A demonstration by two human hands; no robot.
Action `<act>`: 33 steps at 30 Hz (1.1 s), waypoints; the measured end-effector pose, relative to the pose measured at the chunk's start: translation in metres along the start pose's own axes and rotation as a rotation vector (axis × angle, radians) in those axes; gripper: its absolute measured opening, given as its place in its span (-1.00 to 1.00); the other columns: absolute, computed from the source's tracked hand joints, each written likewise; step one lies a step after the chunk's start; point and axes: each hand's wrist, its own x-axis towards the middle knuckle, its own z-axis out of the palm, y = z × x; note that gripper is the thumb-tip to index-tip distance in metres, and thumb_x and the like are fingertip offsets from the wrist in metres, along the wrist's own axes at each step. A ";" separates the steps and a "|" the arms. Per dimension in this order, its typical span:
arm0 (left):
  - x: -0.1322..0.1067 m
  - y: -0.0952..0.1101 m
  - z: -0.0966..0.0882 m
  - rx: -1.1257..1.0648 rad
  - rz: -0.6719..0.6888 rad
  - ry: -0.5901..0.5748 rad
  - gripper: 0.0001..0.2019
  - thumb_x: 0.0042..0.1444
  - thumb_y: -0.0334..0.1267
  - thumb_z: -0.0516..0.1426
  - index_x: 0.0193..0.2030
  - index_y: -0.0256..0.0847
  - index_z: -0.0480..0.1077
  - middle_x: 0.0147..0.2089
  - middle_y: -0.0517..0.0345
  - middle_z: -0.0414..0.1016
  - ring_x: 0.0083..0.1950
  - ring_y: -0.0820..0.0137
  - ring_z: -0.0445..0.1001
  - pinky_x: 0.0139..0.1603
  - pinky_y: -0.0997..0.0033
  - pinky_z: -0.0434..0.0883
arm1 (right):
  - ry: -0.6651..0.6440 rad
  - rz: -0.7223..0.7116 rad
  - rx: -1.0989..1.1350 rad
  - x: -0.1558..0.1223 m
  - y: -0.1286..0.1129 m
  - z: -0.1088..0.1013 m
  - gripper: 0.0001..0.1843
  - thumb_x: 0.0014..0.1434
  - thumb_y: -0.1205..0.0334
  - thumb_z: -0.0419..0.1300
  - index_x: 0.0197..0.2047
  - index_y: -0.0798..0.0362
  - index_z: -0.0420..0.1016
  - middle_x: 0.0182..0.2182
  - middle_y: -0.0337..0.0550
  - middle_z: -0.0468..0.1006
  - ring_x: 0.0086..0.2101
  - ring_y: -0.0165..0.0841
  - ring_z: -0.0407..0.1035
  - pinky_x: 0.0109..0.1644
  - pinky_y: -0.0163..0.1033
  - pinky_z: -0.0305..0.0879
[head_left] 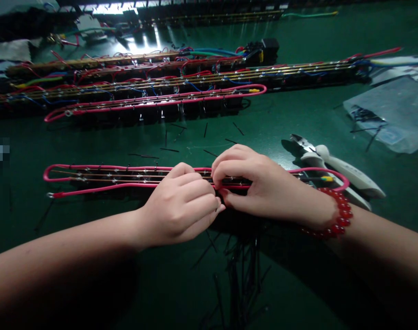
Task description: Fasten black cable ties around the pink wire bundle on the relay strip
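Note:
A long strip assembly [126,176] with thin brass rods lies across the bench in front of me. A red cable [99,189] loops along it, with a ring terminal at the left end. My left hand [181,204] is curled over the middle of the strip, its fingers closed. My right hand [263,183] meets it from the right, thumb and fingers pinched at the strip's near side. What the fingertips hold is hidden. Small black ties [157,164] stick up along the cable. A red bead bracelet [342,215] circles my right wrist.
White-handled cutting pliers [349,169] lie right of the strip. Loose black cable ties [243,284] are bunched near me, with several more scattered beyond the strip. A plastic bag [397,114] lies at the right. Similar wired strips [154,101] lie farther back on the green bench [298,114].

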 end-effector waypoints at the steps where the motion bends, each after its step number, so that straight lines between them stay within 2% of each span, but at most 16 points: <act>1: 0.000 0.000 0.000 0.004 0.014 -0.015 -0.77 0.33 -0.34 0.11 -0.40 -0.19 0.38 -0.35 0.17 0.55 -0.32 0.41 0.42 -0.18 0.28 0.32 | 0.001 0.002 -0.002 0.000 0.000 0.000 -0.91 0.08 0.42 0.24 -0.35 0.05 0.52 -0.23 -0.10 0.58 -0.16 -0.23 0.40 -0.06 -0.11 0.29; 15: -0.001 -0.009 -0.001 0.012 0.101 -0.124 -0.78 0.35 -0.33 0.08 -0.35 -0.21 0.42 -0.33 0.16 0.57 -0.30 0.38 0.46 -0.14 0.24 0.34 | -0.027 -0.040 -0.030 0.001 0.004 0.000 -0.85 0.10 0.41 0.20 -0.23 0.05 0.48 -0.23 -0.12 0.56 -0.16 -0.25 0.37 -0.02 -0.12 0.27; 24: 0.001 -0.011 -0.003 -0.037 0.066 -0.136 -0.74 0.37 -0.31 0.05 -0.40 -0.18 0.36 -0.38 0.18 0.53 -0.32 0.41 0.41 -0.15 0.30 0.33 | -0.014 -0.037 -0.049 0.000 0.002 0.002 -0.89 0.13 0.37 0.21 -0.23 0.04 0.47 -0.24 -0.12 0.56 -0.18 -0.24 0.37 -0.04 -0.12 0.28; 33: 0.002 -0.010 -0.002 0.161 0.182 -0.198 -0.80 0.33 -0.32 0.03 -0.34 -0.16 0.36 -0.37 0.20 0.43 -0.32 0.35 0.35 -0.14 0.23 0.25 | 0.020 0.017 0.018 0.002 0.001 -0.004 -0.88 0.19 0.39 0.15 -0.23 0.07 0.50 -0.27 -0.14 0.60 -0.23 -0.29 0.41 -0.09 -0.16 0.29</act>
